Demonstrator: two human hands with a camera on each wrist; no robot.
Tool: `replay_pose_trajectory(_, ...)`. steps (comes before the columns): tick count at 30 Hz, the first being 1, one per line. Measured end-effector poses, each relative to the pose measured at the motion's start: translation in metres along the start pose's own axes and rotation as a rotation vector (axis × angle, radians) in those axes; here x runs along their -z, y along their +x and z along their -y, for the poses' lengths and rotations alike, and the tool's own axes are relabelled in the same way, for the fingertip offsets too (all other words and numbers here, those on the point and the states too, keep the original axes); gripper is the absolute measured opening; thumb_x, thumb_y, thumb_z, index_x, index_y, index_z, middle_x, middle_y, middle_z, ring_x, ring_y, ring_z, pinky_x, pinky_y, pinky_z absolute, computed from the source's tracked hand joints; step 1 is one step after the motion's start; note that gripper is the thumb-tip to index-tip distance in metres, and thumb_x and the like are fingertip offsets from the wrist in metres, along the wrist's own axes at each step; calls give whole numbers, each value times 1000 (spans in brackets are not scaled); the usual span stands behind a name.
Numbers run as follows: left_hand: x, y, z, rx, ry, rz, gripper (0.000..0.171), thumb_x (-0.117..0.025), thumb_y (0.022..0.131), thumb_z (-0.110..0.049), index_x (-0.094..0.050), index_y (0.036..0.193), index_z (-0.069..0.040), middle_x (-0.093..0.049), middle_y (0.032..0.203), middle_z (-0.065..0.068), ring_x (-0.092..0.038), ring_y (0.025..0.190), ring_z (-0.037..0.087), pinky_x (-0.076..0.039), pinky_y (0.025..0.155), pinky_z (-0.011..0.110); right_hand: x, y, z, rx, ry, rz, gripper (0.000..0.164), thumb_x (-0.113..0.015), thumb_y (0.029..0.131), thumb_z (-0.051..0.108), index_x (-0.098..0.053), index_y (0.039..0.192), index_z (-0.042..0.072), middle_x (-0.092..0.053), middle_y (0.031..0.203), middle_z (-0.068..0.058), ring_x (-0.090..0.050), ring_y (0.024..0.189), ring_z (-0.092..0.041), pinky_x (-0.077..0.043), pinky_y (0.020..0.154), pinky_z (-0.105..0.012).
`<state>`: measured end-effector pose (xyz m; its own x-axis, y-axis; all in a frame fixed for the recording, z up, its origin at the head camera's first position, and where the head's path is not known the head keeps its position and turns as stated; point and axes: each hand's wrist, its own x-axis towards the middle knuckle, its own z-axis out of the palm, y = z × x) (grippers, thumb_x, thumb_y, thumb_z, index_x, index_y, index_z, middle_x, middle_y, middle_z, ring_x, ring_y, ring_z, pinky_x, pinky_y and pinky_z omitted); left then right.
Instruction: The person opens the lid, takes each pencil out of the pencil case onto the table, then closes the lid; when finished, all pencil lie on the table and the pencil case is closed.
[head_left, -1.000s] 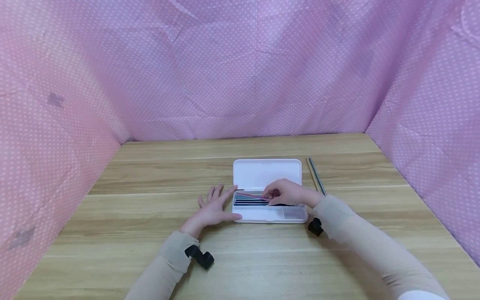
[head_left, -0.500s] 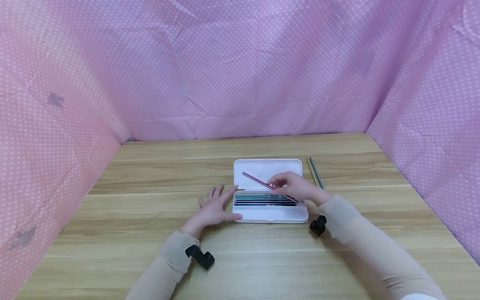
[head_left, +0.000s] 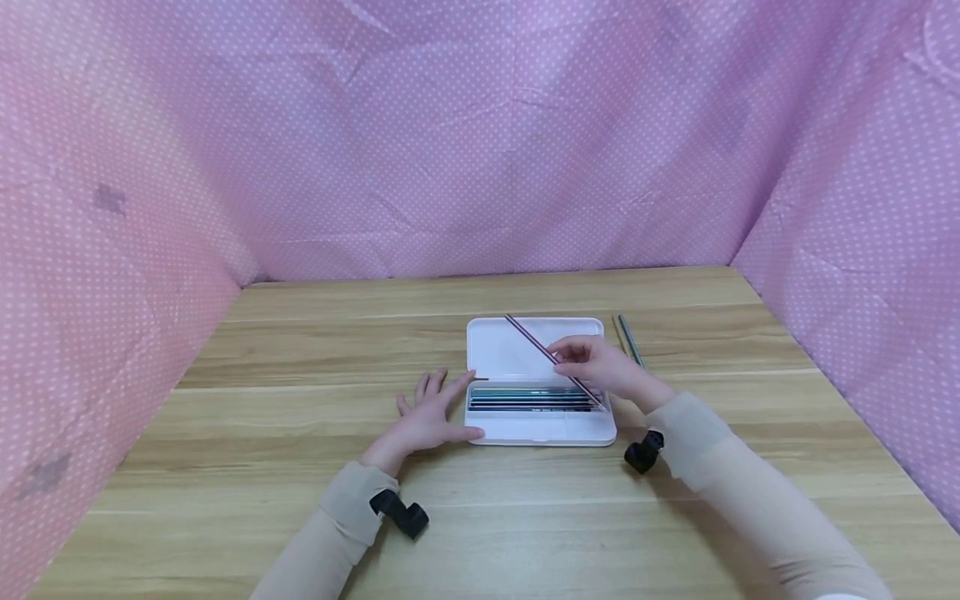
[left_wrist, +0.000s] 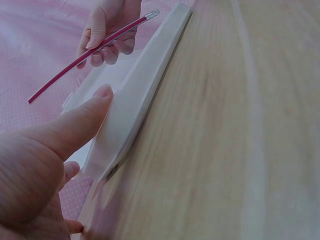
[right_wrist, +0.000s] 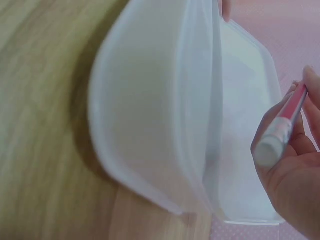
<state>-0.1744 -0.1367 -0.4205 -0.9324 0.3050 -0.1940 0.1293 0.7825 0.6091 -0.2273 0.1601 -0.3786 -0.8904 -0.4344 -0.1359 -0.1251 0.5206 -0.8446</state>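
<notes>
My right hand (head_left: 603,367) pinches a red-and-dark striped pencil (head_left: 529,337) between thumb and fingers. The pencil slants over an opened white pencil case (head_left: 517,431), its eraser end low and toward the right. In the right wrist view the white eraser (right_wrist: 270,152) faces the camera. Several dark and teal pencils (head_left: 517,400) lie side by side in the case's rear compartment. My left hand (head_left: 423,423) is spread at the left end of the case, its thumb (left_wrist: 82,122) at the front corner and the index fingertip near the hinge.
The case's lid (head_left: 498,354) lies back behind it. Two loose pencils (head_left: 628,337) lie on the wooden table (head_left: 300,350) to the right, partly behind my right hand. A thin brown stick end (head_left: 481,379) shows by the hinge. Pink dotted cloth (head_left: 480,167) encloses the table.
My right hand has lifted the red pencil out of the case and moved slightly right and back, tilting the pencil more steeply. My left hand has stayed in place.
</notes>
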Motion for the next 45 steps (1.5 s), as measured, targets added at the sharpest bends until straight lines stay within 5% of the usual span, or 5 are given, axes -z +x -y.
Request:
replay_pose_trajectory(20,2,-1,1,-4,-22,11,91,-75,74,-51,-26,149,-35,-5,158,18,8,143,43,15,98,74,28,-20,-18,-28,92,-99,36,-60,92,11,-55,126,-3,-57,97,-5,-51,86,-14,-48,71,-22)
replay_pose_trajectory(27,1,0,1,-4,-13,4,92,-75,74,-51,-26,149,-35,-5,158,18,7,143,44,13,98,75,45,-27,-26,-38,275,-136,42,-57,93,7,-45,129,-12,-53,87,7,-48,78,-5,-50,69,-24)
replay_pose_trajectory(30,1,-1,1,-2,-15,8,92,-75,74,-51,-25,149,-35,-5,158,18,8,143,43,14,98,74,52,-29,-31,-49,336,-153,24,-57,94,8,-58,117,3,-55,86,10,-49,76,-3,-47,66,-21)
replay_pose_trajectory(40,1,0,1,0,-13,14,91,-75,74,-50,-26,149,-35,-5,158,18,8,143,43,14,98,74,71,-32,-54,-121,464,-208,18,-64,91,16,-63,108,16,-64,90,14,-60,84,-2,-52,75,-23)
replay_pose_trajectory(45,2,-1,0,-2,-13,16,91,-75,75,-49,-26,150,-34,-4,158,18,9,143,42,15,98,74,78,-35,-61,-228,378,-254,41,-57,93,16,-51,130,-2,-61,86,14,-58,81,-2,-53,71,-26)
